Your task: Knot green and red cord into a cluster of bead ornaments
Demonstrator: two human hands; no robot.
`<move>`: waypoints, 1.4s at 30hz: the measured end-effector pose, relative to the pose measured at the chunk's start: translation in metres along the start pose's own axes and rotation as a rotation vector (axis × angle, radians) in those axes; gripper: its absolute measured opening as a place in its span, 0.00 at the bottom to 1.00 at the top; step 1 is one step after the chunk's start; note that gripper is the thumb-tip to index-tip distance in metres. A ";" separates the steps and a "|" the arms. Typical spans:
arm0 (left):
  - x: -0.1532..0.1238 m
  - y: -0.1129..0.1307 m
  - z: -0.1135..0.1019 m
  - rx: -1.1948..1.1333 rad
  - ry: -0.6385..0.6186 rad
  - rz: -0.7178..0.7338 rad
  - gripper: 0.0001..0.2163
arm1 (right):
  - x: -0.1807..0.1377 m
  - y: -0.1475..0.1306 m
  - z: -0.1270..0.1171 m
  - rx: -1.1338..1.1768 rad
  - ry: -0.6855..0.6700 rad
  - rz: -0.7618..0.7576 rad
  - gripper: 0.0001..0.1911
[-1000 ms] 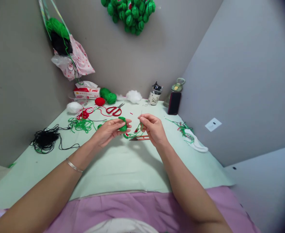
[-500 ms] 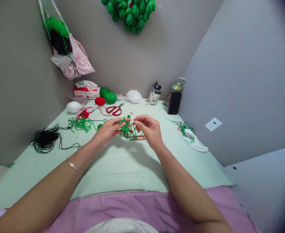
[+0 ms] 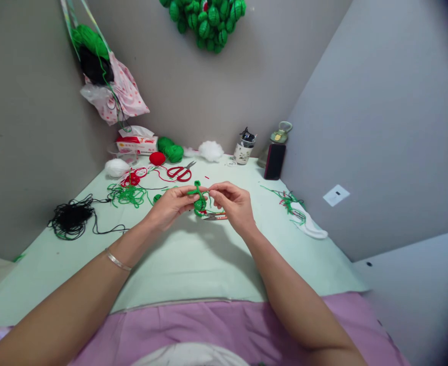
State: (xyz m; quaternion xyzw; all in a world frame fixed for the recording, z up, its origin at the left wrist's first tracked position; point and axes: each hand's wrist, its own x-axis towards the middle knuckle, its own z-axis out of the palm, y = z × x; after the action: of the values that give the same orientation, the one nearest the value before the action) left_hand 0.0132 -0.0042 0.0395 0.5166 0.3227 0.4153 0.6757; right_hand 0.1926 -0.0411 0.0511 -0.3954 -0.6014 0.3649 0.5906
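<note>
Between my hands is a small green crocheted piece point(image 3: 200, 205) with a round, dark-striped ball hanging at its lower end and a cord-like green part above. My left hand point(image 3: 173, 203) pinches the cord part from the left side. With thumb and forefinger together, my right hand point(image 3: 231, 199) grips a green yarn end that runs across to the piece; whether a needle is in those fingers is too small to make out. Orange-handled thread snips point(image 3: 216, 216) lie just below, partly behind my right hand. A small green ball point(image 3: 157, 198) rests beside my left hand.
Red-handled scissors point(image 3: 179, 173), a red yarn ball point(image 3: 157, 158) and green yarn point(image 3: 170, 150) lie farther back. Tangled black yarn point(image 3: 71, 218) is at the left. White stuffing point(image 3: 211, 151), a jar point(image 3: 243, 150) and a phone point(image 3: 275, 161) stand along the back; yarn scraps point(image 3: 290, 203) lie right.
The green piece has turned slightly, its upper end shifting left and its ball a little right. My right hand has moved slightly, and the yarn from it to the piece looks straighter.
</note>
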 end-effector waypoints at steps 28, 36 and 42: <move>0.000 0.001 0.004 -0.020 0.025 -0.004 0.17 | 0.001 0.004 -0.001 -0.142 0.000 -0.072 0.05; -0.001 0.001 0.003 -0.032 0.012 -0.010 0.16 | 0.000 0.003 0.000 -0.146 -0.004 -0.082 0.05; -0.001 0.002 0.004 -0.049 0.002 0.002 0.15 | 0.000 0.002 0.000 -0.189 -0.019 -0.107 0.05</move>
State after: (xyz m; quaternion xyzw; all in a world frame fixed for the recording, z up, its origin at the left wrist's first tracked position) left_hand 0.0159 -0.0063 0.0421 0.4999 0.3124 0.4244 0.6873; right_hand 0.1926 -0.0402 0.0491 -0.4130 -0.6590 0.2783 0.5636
